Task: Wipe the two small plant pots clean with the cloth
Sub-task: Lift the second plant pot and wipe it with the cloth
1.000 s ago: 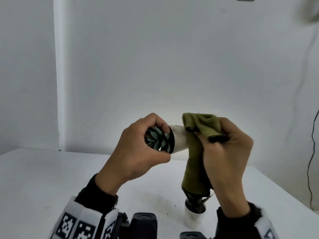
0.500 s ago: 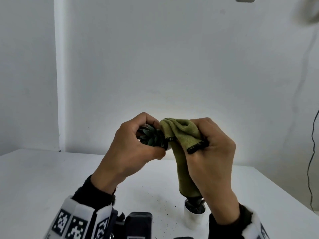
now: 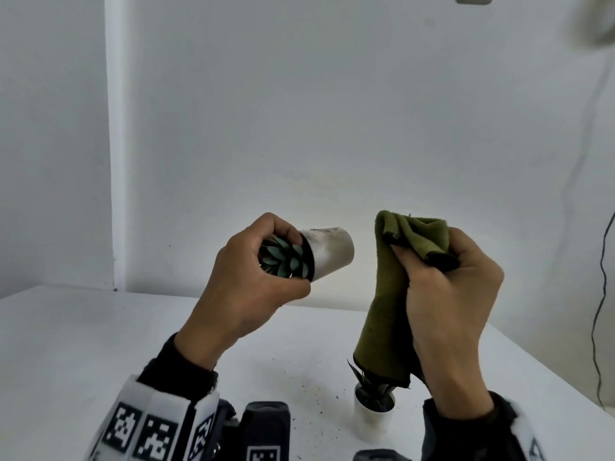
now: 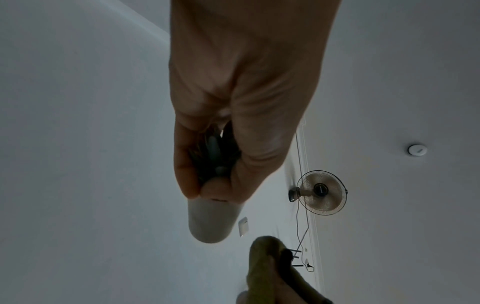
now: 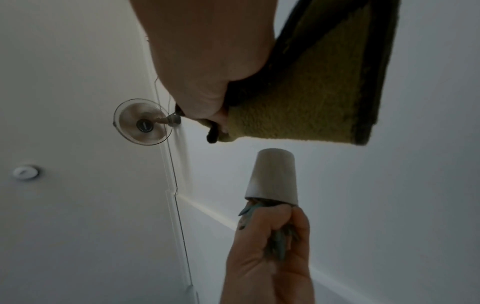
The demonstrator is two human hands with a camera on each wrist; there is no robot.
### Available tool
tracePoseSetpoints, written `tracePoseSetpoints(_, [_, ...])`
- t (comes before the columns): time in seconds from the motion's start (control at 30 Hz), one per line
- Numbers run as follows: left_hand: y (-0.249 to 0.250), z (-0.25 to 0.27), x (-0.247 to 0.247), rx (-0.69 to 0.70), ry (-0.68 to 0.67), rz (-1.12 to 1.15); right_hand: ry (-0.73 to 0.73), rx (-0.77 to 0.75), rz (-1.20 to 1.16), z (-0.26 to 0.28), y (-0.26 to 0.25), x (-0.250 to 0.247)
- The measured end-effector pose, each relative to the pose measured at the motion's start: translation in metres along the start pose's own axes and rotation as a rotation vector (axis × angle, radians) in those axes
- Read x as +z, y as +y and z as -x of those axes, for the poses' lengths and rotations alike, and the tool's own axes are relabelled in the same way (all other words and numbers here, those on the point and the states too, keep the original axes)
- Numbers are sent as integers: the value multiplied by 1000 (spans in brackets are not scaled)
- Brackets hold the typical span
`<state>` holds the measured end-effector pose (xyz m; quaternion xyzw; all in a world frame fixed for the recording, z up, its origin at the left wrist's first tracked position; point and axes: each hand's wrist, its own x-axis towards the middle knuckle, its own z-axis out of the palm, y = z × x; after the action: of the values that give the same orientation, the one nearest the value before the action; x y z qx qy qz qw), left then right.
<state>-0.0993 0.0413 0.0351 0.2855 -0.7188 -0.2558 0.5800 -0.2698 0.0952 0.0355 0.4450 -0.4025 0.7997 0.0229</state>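
My left hand [image 3: 253,281] grips a small white pot [image 3: 329,256] by its rim, tipped sideways so its blue-green succulent [image 3: 283,259] faces me and its base points right. Dirt smudges show on the pot's upper side. My right hand [image 3: 446,287] holds a bunched olive-green cloth [image 3: 387,314] a short way right of the pot, apart from it, with one end hanging down. The second white pot [image 3: 371,419] with dark leaves stands upright on the table under the hanging cloth. The left wrist view shows the pot [image 4: 210,222] past my fingers; the right wrist view shows the cloth [image 5: 311,98] above the pot [image 5: 272,176].
A white table [image 3: 83,334] lies below, with dark soil specks [image 3: 309,390] near the standing pot. A white wall is close behind. A black cable [image 3: 602,294] hangs at the right. A fan [image 4: 322,192] is mounted high on the wall.
The cloth was wrapped over the held pot half a second ago; now my right hand has pulled it away to the right, and the pot's side is bare.
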Motion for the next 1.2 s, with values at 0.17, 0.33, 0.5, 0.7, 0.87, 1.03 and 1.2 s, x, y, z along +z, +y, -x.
tracePoseSetpoints(0.17, [4,3,3,44,-36,-25,-19,-175,233,9,1,10])
tracePoseSetpoints(0.33, [4,4,5,82,-44,-125,-36,-273,286,17,3,19])
tracePoseSetpoints(0.5, [5,5,6,114,-50,-209,-120,-259,240,20,0,20])
tracePoseSetpoints(0.7, [1,4,6,78,-67,-179,-251,7,-62,15,-16,13])
tracePoseSetpoints(0.87, [0,4,8,98,-61,-183,-86,153,-112,6,-11,5])
tracePoseSetpoints(1.03, [1,6,14,135,-68,-238,-119,-2,279,14,-6,13])
tracePoseSetpoints(1.2, [-1,6,17,140,-70,-261,-193,-16,257,22,-12,18])
